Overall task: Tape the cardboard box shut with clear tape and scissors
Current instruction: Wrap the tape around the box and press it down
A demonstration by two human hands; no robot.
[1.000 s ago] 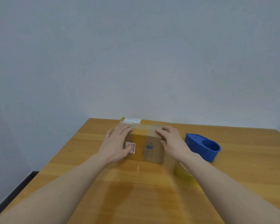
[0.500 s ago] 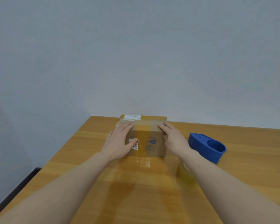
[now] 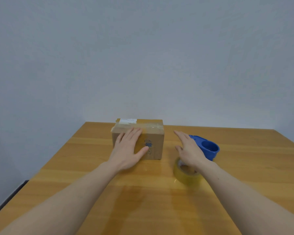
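A small cardboard box (image 3: 153, 143) stands near the far edge of the wooden table (image 3: 92, 167), with clear tape across its top and a white label at the back. My left hand (image 3: 127, 150) lies flat against the box's near face and top edge, fingers spread. My right hand (image 3: 187, 148) hovers to the right of the box, open and empty, apart from it. A roll of clear tape (image 3: 185, 174) lies on the table just under my right wrist. No scissors are in view.
A blue tape dispenser (image 3: 207, 147) sits right of my right hand, partly hidden by it. A grey wall rises close behind the table. The table's left edge drops to a dark floor strip (image 3: 8, 199).
My right hand has come off the box's right side and moved right, toward the blue dispenser. My left hand has stayed on the box.
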